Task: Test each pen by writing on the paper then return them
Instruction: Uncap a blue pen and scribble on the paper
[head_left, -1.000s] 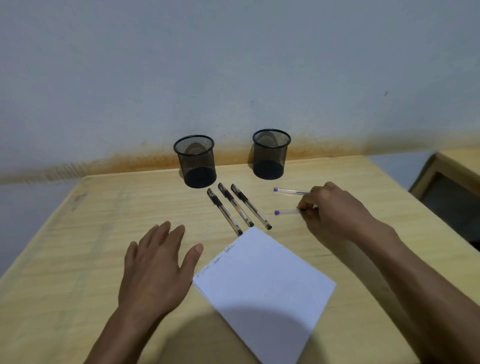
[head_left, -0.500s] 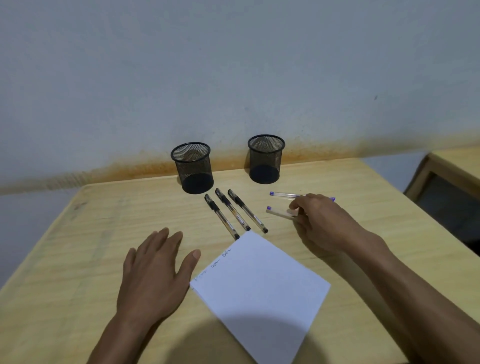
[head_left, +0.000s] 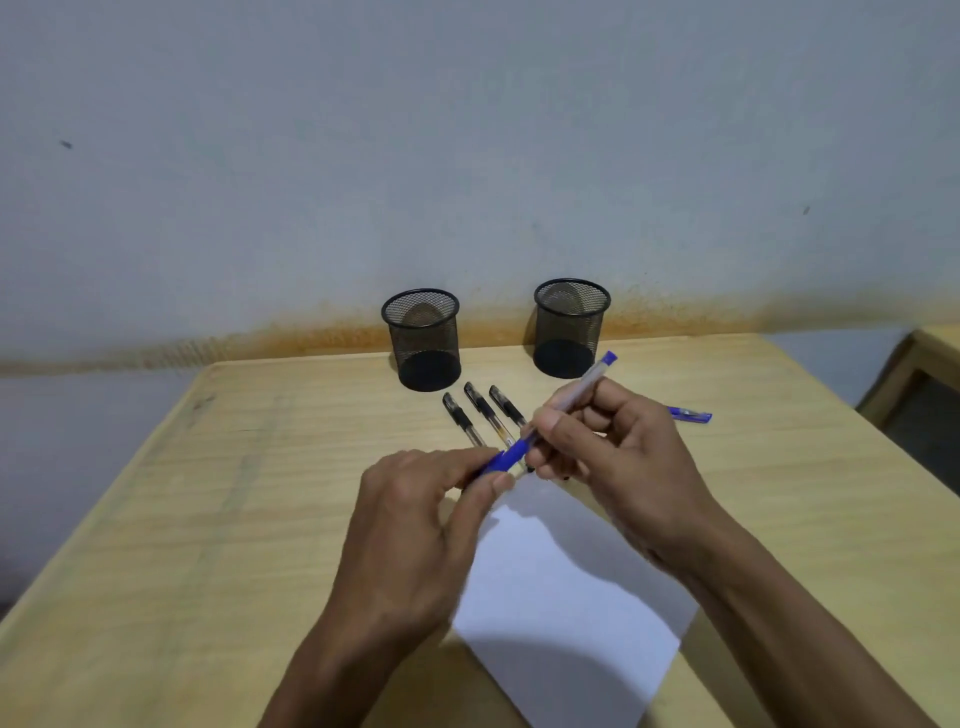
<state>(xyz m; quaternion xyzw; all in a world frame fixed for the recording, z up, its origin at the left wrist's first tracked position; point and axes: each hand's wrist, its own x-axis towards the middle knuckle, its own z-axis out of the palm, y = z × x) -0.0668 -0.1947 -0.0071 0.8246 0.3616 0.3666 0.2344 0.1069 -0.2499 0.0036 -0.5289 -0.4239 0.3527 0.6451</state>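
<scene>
Head view showed us both hands raised over the far end of the paper (head_left: 566, 577), which lay on the wooden tabletop (head_left: 208, 519). Our right hand (head_left: 618, 457) kept a closed grip on the clear barrel of a blue pen (head_left: 563, 413), its far end tilted up and to the right. Our left hand (head_left: 415, 525) pinched the pen's blue cap end between thumb and fingers. Three black pens (head_left: 480, 413) lay side by side just beyond the hands, near the left mesh cup (head_left: 422, 340). The right mesh cup (head_left: 570, 328) stood apart. Another blue pen (head_left: 690, 414) lay on the tabletop right of our right hand.
</scene>
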